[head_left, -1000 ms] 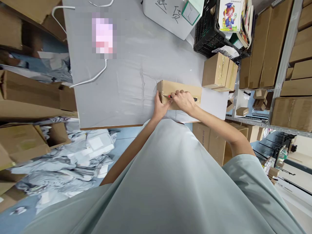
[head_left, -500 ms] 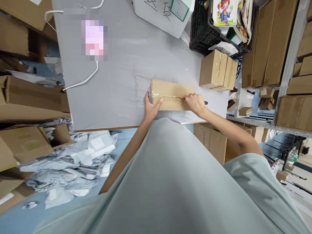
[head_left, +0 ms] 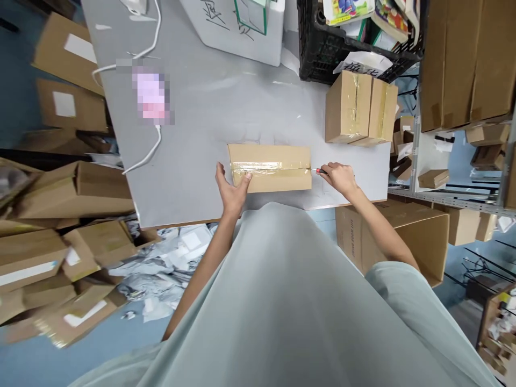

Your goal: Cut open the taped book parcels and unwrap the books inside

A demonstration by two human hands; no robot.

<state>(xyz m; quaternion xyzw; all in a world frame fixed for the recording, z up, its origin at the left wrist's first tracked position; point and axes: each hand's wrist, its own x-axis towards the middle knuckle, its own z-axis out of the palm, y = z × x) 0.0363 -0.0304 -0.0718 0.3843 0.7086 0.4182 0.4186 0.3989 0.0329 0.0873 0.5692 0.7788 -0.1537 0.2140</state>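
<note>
"What are the hands gripping?"

"The right hand (head_left: 339, 178) is closed around a box cutter (head_left: 321, 171), red at its front. The left hand (head_left: 233, 196) is spread wide, thumb laid over the left end of a long taped carton (head_left: 274, 183), fingers beside that end."

"And around them? Biggest first."

"The grey-topped table (head_left: 193, 118). Below its right edge stands a large open cardboard box (head_left: 419, 215). On the table's far side is a white plastic bin (head_left: 258, 51) with black handwritten characters, and to its right a black plastic crate (head_left: 318, 54) holding books (head_left: 389, 24)."

"Anything nearer?"

"Two cardboard boxes (head_left: 349, 107) side by side, just this side of the crate, with clear tape on them."

"Where exactly is the carton?"

"Flat on the table near the front edge, between the two hands. A dark line runs lengthwise along its taped top."

"Smaller things?"

"A white cable (head_left: 151, 151) to the left, then the cutter, its thin tip at the carton's right end. I can't tell whether they touch."
</note>
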